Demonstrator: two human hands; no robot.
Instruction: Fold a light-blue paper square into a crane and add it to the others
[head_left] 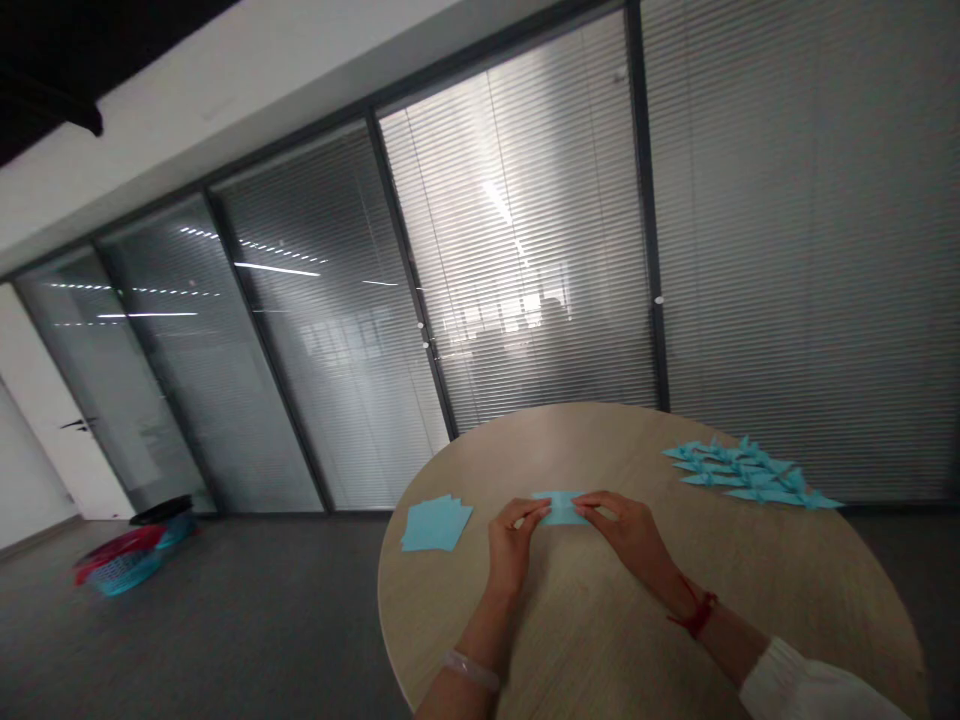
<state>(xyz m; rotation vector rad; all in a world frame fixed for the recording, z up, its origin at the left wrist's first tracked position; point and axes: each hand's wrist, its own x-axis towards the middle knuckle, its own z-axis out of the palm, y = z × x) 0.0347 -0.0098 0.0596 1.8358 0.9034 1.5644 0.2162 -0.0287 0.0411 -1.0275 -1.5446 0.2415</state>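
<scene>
A small sheet of light blue paper lies on the round table in front of me, with what look like creases across it. At its left edge, the thumb and fingers of my left hand pinch the paper. My right hand pinches the opposite edge in the same way. Parts of both edges are hidden under my fingers. To the left of my hands sits a loose stack of blue paper squares. Several folded blue paper cranes are grouped in rows at the table's right side.
The round wooden table has a curved edge near both forearms. On the floor at far left stand a blue basket with a red liner and another with a dark liner. Behind the table runs a glass partition with blinds.
</scene>
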